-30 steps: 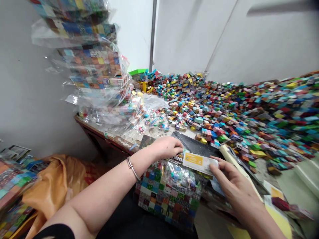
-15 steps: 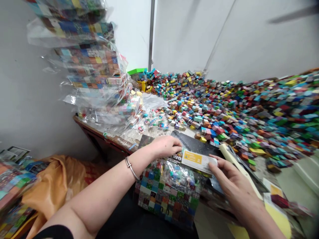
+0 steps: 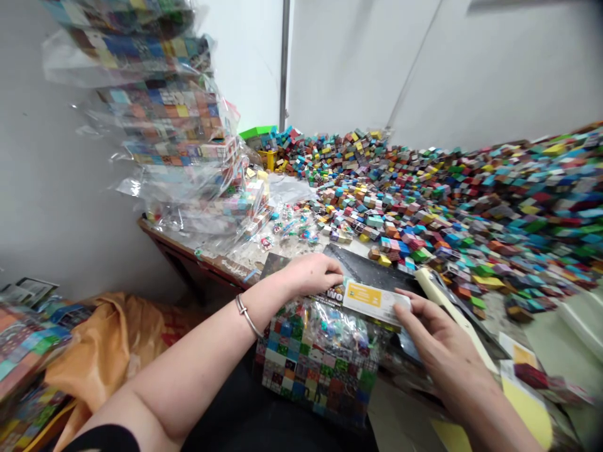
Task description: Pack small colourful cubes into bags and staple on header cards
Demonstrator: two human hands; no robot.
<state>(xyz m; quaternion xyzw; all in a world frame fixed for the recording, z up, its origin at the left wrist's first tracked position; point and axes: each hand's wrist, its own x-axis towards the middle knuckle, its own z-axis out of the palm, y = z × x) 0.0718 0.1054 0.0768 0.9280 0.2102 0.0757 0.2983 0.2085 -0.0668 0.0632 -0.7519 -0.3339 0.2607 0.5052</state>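
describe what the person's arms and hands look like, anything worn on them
Both hands are bare, with no gloves or rings visible. The left hand has a thin silver metal bangle around its wrist, and the edge of a short black sleeve shows at the upper arm. The right hand and its forearm are bare, with no bracelet or sleeve in view.

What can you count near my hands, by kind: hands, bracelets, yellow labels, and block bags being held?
Hands: 2, left hand and right hand
Bracelet: 1
Yellow label: 1
Held bag of blocks: 1
Total: 5
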